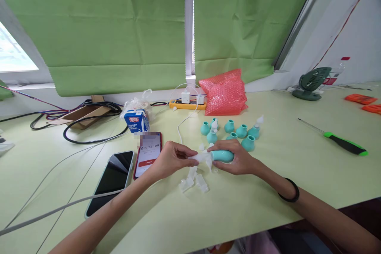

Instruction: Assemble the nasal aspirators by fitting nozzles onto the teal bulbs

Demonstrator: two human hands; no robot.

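Note:
My right hand (238,158) is wrapped round a teal rubber bulb (222,156) that lies sideways, its mouth to the left. Between the thumb and fingers of my left hand (175,158) is a translucent white plastic nozzle (200,157), which meets the bulb's left end. How far the two fit together I cannot tell. Just below lie loose translucent plastic pieces (201,183). Behind my right hand stand several teal bulbs (229,126) with open mouths. A white tip (260,120) sits on one bulb at the right, another white tip (214,126) on one nearer the middle.
Left of my hands lie a phone with a running timer (148,154) and a dark-screened phone (111,180). Behind them are a blue milk carton (137,121) and black cables (77,137). A power strip (187,105), red bubble-wrap pouch (224,95), screwdriver (342,142) and green fan (312,81) are farther off.

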